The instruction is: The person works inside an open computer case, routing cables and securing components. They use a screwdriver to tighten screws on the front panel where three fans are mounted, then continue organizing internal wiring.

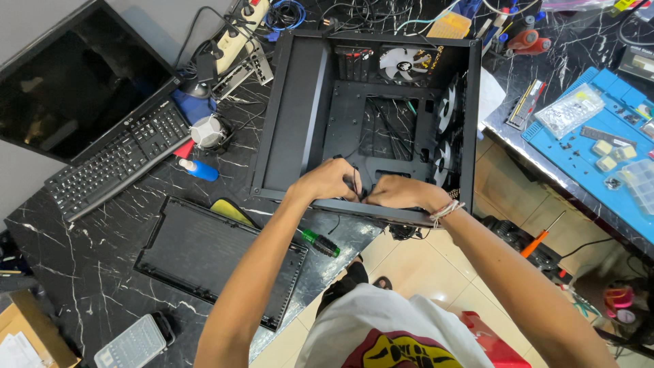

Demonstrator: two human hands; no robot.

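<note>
An open black computer case (300, 109) lies on its side on the black marble table (82, 252), with white fans along its right wall and one at the back. Both my hands reach into its near edge. My left hand (328, 181) and my right hand (400, 191) meet over a bundle of thin black cables (357, 185) and pinch them between the fingers. Part of the cables is hidden under my fingers. A string bracelet sits on my right wrist.
A black side panel (204, 255) and a green-handled screwdriver (320, 242) lie near my left arm. A keyboard (119, 160), a monitor (75, 82) and a blue bottle (199, 169) stand to the left. A blue work mat (579, 146) with small parts lies on the right.
</note>
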